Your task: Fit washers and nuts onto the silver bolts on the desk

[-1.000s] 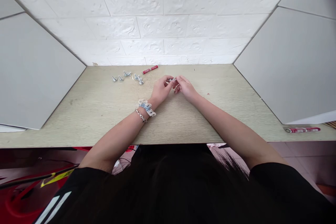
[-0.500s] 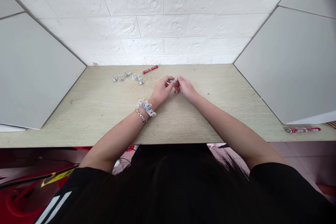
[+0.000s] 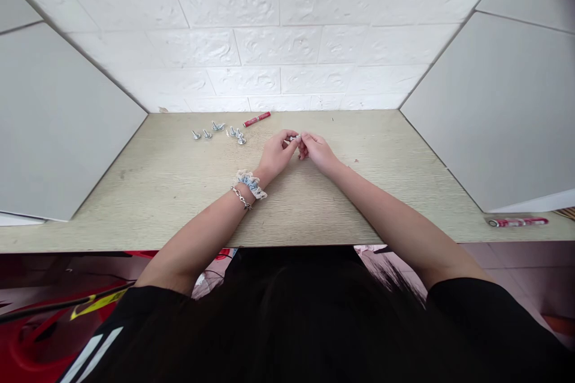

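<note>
Both hands meet over the middle of the pale wooden desk (image 3: 179, 191). My left hand (image 3: 277, 154) and my right hand (image 3: 318, 151) pinch a small silver metal piece (image 3: 294, 138) between their fingertips, likely a bolt like the others. Most of it is hidden by the fingers. A scrunchie and a chain bracelet sit on my left wrist. Several silver bolts (image 3: 219, 130) lie in a loose row on the desk to the far left of my hands.
A red tube-shaped thing (image 3: 256, 118) lies near the back wall. Another red and white tube (image 3: 517, 222) rests at the desk's right front edge. Grey side panels close in the desk on both sides, and a white brick wall stands behind.
My fingers shift slightly around the small metal piece. The hands stay in the same place.
</note>
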Demonstrator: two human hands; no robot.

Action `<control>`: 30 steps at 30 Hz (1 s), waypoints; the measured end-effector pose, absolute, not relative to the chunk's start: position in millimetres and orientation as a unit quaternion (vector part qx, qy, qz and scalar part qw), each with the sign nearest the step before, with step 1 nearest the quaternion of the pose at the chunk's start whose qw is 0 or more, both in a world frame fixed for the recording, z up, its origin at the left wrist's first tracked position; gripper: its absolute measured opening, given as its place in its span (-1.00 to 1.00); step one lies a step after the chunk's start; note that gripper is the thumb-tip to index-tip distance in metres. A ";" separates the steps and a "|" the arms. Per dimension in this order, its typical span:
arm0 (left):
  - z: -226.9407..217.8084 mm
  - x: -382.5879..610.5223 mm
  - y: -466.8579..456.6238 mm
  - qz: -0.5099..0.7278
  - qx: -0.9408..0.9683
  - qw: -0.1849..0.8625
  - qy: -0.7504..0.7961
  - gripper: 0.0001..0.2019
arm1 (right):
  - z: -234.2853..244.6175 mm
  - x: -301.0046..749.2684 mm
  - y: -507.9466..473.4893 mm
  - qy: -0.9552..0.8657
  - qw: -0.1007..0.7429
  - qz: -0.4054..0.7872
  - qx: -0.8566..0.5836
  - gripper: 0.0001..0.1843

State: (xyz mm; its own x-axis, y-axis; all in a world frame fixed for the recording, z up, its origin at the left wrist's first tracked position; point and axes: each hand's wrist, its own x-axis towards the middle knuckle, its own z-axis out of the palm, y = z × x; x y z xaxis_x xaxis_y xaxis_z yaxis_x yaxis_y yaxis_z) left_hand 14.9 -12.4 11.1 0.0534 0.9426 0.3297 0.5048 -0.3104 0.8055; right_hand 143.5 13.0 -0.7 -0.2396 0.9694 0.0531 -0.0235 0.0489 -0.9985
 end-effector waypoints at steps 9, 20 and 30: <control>12.7 15.0 -14.0 0.438 0.673 0.263 0.535 -0.85 | 0.2 144.7 12.0 -0.552 0.458 0.557 -0.418 -0.80; 13.3 15.6 -14.8 0.424 0.696 0.256 0.520 -0.86 | -3.4 143.5 15.3 -0.561 0.448 0.553 -0.423 -0.50; 13.6 14.6 -12.7 0.434 0.665 0.273 0.543 -0.85 | 1.3 143.9 11.6 -0.559 0.455 0.551 -0.420 -0.93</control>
State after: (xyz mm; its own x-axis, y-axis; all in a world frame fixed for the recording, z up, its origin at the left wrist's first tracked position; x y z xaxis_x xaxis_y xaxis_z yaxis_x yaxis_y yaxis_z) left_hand 14.6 -12.7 13.6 0.0330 0.9593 0.2803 0.4855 -0.2605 0.8345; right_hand 143.9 11.6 1.3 -0.2325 0.9715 0.0454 -0.0320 0.0390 -0.9987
